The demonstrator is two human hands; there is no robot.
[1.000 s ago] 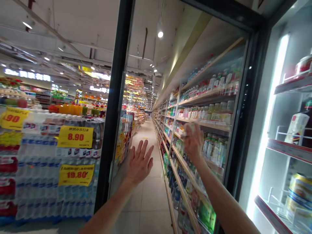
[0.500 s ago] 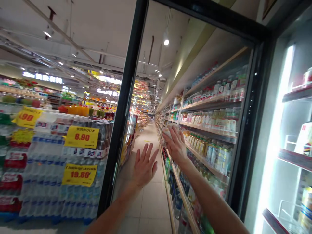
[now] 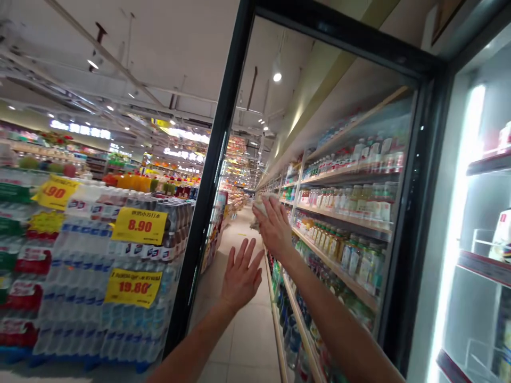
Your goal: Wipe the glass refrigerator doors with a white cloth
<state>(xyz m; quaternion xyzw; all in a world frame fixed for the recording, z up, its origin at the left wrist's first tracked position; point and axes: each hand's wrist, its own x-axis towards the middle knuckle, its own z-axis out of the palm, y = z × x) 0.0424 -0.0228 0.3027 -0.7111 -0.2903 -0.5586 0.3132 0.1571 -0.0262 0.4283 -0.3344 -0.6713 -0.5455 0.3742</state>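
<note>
The glass door (image 3: 219,151) of a drinks cooler stands open before me, with a black frame. My left hand (image 3: 241,274) is spread with its fingers apart, palm toward the pane and seemingly resting on it. Higher and a little to the right, my right hand (image 3: 275,229) holds a pale cloth (image 3: 259,204) flat toward the glass. Most of the cloth is hidden behind the fingers; its edge shows at the fingertips. Bottles on shelves appear in the pane behind both hands.
On the right is the lit cooler interior with a shelf edge (image 3: 485,268) and a bright light strip (image 3: 455,229). To the left stand stacked packs of bottled water (image 3: 75,287) with yellow price signs (image 3: 139,226). A tiled floor (image 3: 249,340) shows through the glass.
My right hand has moved the cloth leftward across the pane, from in front of the shelves to above my left hand. My left hand stays spread near the same spot. The view has shifted slightly.
</note>
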